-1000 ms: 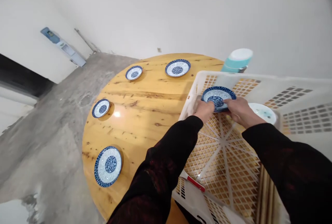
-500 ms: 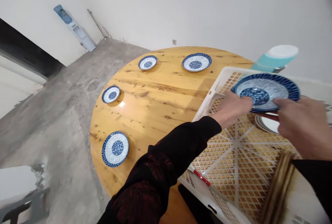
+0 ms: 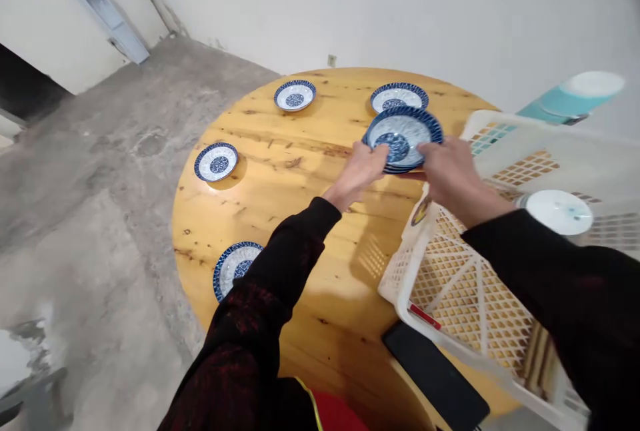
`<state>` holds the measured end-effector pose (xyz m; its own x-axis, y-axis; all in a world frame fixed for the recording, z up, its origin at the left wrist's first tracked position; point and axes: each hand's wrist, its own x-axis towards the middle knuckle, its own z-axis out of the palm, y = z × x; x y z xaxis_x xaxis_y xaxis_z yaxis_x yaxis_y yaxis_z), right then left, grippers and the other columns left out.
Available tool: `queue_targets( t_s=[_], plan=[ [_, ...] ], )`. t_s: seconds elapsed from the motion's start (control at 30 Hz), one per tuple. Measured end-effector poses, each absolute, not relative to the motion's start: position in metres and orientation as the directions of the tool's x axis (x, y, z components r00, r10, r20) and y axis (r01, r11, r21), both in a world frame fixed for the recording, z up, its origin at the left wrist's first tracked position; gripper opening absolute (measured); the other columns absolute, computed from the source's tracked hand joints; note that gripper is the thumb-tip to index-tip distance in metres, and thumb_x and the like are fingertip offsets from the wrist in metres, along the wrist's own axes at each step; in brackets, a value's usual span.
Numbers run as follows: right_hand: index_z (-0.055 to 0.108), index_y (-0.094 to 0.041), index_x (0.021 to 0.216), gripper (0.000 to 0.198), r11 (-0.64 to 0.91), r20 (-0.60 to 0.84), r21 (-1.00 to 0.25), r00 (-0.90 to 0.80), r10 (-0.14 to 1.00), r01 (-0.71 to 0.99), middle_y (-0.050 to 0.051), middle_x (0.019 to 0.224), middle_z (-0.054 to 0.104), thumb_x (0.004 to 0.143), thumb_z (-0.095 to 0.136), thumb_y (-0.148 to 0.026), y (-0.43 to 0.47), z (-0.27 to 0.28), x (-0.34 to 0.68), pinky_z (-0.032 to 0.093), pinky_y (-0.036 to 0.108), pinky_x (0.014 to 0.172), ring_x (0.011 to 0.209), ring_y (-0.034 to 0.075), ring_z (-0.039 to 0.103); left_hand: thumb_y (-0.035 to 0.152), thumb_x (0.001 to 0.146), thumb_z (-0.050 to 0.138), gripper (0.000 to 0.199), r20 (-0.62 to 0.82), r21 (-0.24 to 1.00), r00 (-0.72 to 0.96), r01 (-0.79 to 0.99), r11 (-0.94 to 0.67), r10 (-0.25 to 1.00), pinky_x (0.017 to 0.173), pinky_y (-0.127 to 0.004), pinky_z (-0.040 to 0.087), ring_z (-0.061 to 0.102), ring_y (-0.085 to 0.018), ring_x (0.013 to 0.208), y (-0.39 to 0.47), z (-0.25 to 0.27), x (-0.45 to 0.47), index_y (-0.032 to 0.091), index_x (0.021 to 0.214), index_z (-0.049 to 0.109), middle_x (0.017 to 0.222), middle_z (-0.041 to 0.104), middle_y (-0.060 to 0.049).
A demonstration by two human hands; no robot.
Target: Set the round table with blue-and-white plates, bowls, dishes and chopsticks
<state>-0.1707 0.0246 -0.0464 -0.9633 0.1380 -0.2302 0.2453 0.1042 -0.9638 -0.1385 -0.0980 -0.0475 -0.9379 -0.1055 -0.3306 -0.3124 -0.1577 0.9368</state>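
Between both hands I hold a stack of blue-and-white plates (image 3: pixel 415 132) above the wooden table. My left hand (image 3: pixel 361 168) grips the stack's near left edge, thumb on the top plate. On the right rim, my right hand (image 3: pixel 450 168) closes with its thumb on top and fingers underneath. Just behind the stack a matching plate (image 3: pixel 395 92) lies on the table, partly covered from view. Other such plates rest along the table's edge: one at the back (image 3: pixel 295 95), one at the left (image 3: pixel 216 162), and one at the near left (image 3: pixel 233 271), half hidden by my left sleeve.
A white plastic basket (image 3: pixel 407 278) stands on the round wooden table (image 3: pixel 300 204) at the right. It holds white dishes (image 3: pixel 559 212), a red-handled item (image 3: pixel 425 316) and brown sticks. A black phone (image 3: pixel 435 374) lies before it. Behind is a turquoise container (image 3: pixel 555 103).
Both hands have carried the plate stack left, out from over the basket to above the table. The camera view has shifted too, and the phone now shows fully.
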Motion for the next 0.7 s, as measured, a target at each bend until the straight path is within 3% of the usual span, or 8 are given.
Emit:
queue_targets(
  t_s=[0.27,0.53,0.7],
  plan=[
    [0.054,-0.025,0.072,0.018,0.123,-0.473,-0.861,-0.865,0.169,0.494,0.009,0.074,0.066,0.077,0.059,-0.008,-0.050,-0.126,-0.172,0.061,0.046,0.064,0.069,0.026,0.067,0.025,0.102,0.049,0.038,-0.495,0.866,-0.859,-0.477,-0.149,-0.127,0.096,-0.042,0.063,0.066,-0.029,0.128,-0.169,-0.125,-0.130,0.016,0.139,0.049,0.145,0.063,-0.020],
    [0.052,-0.024,0.074,0.022,0.115,-0.531,-0.814,-0.809,0.251,0.570,0.006,0.071,0.063,0.071,0.060,-0.004,-0.058,-0.154,-0.187,0.058,0.042,0.062,0.065,0.023,0.065,0.024,0.100,0.052,0.034,-0.528,0.845,-0.843,-0.510,-0.159,-0.105,0.095,-0.039,0.063,0.065,-0.028,0.129,-0.176,-0.159,-0.142,0.016,0.134,0.053,0.146,0.063,-0.021],
    [0.054,-0.025,0.080,0.021,0.123,-0.523,-0.824,-0.825,0.214,0.554,0.005,0.073,0.064,0.075,0.061,-0.006,-0.060,-0.164,-0.192,0.060,0.034,0.060,0.070,0.023,0.068,0.023,0.100,0.051,0.032,-0.530,0.847,-0.840,-0.519,-0.117,-0.114,0.094,-0.038,0.064,0.067,-0.027,0.128,-0.180,-0.164,-0.153,0.017,0.132,0.055,0.145,0.064,-0.018]
  ],
)
